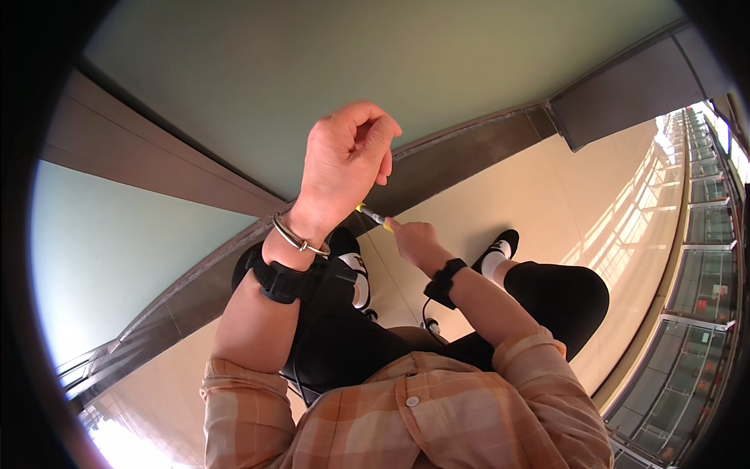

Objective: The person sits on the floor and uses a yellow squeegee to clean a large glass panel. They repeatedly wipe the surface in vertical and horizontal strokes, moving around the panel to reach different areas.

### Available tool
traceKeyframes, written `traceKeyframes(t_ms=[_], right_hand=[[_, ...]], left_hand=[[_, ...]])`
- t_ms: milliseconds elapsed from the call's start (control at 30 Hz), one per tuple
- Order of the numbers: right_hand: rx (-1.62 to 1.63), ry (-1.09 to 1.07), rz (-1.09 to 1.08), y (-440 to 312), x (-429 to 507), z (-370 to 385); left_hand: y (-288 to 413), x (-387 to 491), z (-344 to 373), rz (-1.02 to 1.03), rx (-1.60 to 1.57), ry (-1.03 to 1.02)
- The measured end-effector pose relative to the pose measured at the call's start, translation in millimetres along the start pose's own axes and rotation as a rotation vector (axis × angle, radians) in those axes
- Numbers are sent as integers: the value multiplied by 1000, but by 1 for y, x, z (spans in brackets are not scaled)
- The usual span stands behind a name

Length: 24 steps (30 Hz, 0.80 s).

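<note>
My left hand (351, 146) is raised in front of a smooth grey-green panel (410, 58), with its fingers curled in and the thumb against them; no object shows in it. A metal bangle (296, 237) and a black wrist device (284, 281) are on that arm. Lower and to the right, my right hand (416, 240) grips a slim yellow-and-grey tool (374, 216). The tool points up and left, and its far end is hidden behind my left hand or wrist. Another black device (445, 283) is strapped to my right wrist.
Brown metal framing (164, 152) divides the large panels, with a dark base strip (469, 155) beneath. Around my feet lies a glossy beige floor (562, 193). A glass railing (700, 281) runs along the far right. A thin black cable (426, 316) hangs near my right wrist.
</note>
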State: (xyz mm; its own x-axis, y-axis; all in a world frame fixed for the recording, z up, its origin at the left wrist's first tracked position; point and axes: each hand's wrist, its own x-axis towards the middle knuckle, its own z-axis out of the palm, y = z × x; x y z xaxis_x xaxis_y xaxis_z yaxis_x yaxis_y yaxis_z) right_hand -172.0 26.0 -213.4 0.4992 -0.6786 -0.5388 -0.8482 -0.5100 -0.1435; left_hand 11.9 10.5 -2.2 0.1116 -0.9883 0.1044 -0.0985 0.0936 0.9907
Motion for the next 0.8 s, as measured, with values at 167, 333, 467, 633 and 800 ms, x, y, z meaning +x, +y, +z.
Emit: traceKeyframes(t_ms=[167, 333, 467, 633, 800], right_hand=[[-14, -47, 19, -20, 23, -5], [-32, -35, -71, -5, -15, -9], [3, -45, -50, -5, -13, -6], [39, 9, -4, -18, 10, 0], [-8, -53, -64, -8, -15, 1]], left_hand=[[0, 0, -3, -19, 58, 11], [0, -1, -7, -7, 34, 19], [0, 0, -5, 22, 31, 1], [1, -2, -4, -16, 21, 7], [-1, -1, -10, -13, 37, 17]])
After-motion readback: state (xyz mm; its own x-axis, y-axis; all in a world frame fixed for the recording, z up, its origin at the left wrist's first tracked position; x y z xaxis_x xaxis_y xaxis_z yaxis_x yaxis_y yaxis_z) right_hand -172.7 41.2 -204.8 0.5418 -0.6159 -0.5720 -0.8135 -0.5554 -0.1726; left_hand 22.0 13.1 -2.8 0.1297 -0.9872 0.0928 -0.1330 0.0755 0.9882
